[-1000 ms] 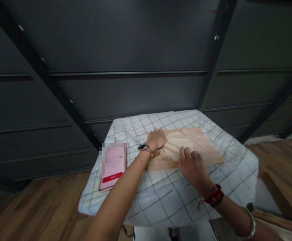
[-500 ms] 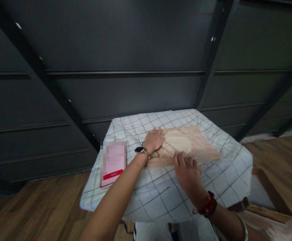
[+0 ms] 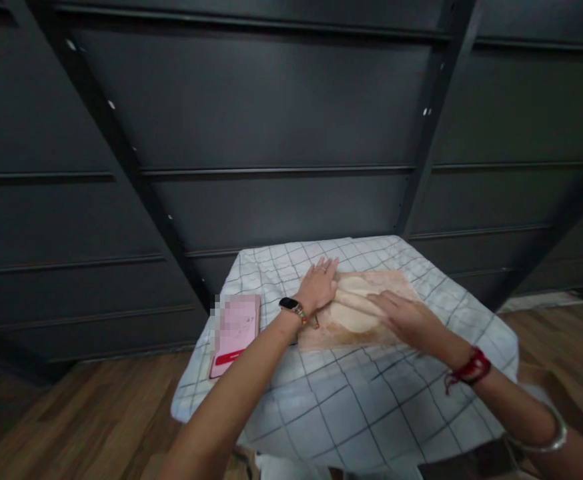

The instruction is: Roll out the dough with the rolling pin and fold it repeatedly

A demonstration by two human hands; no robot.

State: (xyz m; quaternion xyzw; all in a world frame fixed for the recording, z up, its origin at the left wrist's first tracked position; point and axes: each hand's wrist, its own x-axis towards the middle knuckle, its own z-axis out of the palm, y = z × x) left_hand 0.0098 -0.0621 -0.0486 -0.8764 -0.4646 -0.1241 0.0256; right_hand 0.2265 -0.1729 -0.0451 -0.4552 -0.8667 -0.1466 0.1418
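A home: wood floor (image 3: pixel 71 413), checked tablecloth (image 3: pixel 341 407), dough board (image 3: pixel 321 333).

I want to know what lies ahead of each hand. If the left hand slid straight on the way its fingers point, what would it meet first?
Probably just checked cloth: the left hand points up-right toward the table's far edge, then the dark wall beyond.

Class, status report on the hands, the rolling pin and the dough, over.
Both hands, left and right, flat on rolling pin. Pin across dough on board. Phone lies apart, left.

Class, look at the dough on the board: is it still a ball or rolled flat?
Rolled flat: the dough lies as a thin round on the board under the rolling pin.
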